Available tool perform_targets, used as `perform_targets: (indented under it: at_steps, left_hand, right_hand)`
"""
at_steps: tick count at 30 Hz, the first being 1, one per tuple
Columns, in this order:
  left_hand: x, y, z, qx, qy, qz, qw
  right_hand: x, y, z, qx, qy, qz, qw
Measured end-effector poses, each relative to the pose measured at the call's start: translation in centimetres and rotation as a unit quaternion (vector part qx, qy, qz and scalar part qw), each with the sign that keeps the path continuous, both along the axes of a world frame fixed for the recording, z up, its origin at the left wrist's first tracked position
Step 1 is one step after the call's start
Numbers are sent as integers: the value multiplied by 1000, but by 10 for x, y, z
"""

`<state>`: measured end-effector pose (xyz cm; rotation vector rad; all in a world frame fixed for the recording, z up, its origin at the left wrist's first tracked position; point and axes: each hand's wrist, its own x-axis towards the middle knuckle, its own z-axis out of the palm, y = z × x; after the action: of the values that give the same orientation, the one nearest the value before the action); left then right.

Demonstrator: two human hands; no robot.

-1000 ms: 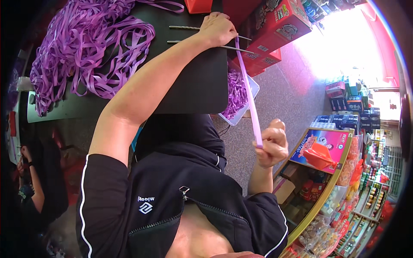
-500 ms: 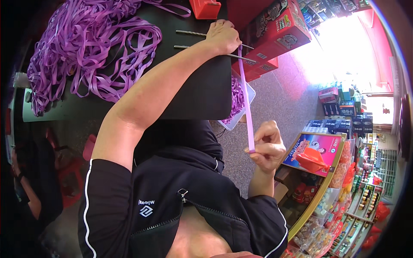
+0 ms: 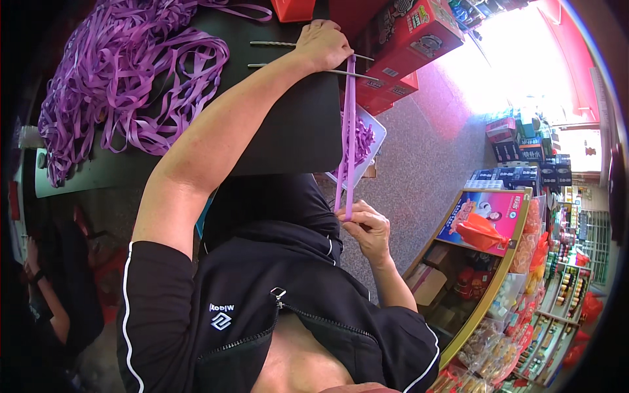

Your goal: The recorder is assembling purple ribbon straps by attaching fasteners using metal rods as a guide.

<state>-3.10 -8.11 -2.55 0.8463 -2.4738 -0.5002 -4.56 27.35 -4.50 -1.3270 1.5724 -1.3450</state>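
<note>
A purple ribbon (image 3: 350,137) runs in two strands from the table's right edge down toward my body. Its near end is pinched between the thumb and fingers of my right hand (image 3: 368,228). At the far end my left hand (image 3: 324,46) is closed over the ribbon, and its fingertips are partly hidden. Two thin metal rods, a far rod (image 3: 272,44) and a near rod (image 3: 360,76), stick out past the table edge. My left hand covers the middle of the far one, and my forearm crosses the near one. A big tangled heap of purple ribbon (image 3: 124,78) lies to the left.
The black table (image 3: 288,137) spans the far side. Below its right corner, a white plastic bin (image 3: 373,147) holds more purple ribbon. Red boxes (image 3: 419,39) and a red container (image 3: 293,9) stand beyond my left hand. A display cabinet (image 3: 452,275) is at right; another person (image 3: 59,308) is at far left.
My right hand has moved left, toward my lap, still pinching the ribbon. The ribbon now shows two separate strands where one showed before. My left hand stays by the rods; the view has shifted slightly.
</note>
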Motion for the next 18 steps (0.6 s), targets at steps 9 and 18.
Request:
perform_targets:
  at_steps: [9,18]
  left_hand:
    - [1,-2,1,1,8,-13,1000]
    - [4,3,8,0,21,-9,1000]
  right_hand:
    - [-2,4,-14,-46,234,-25,971]
    - [-5,5,0,-51,220,18,974]
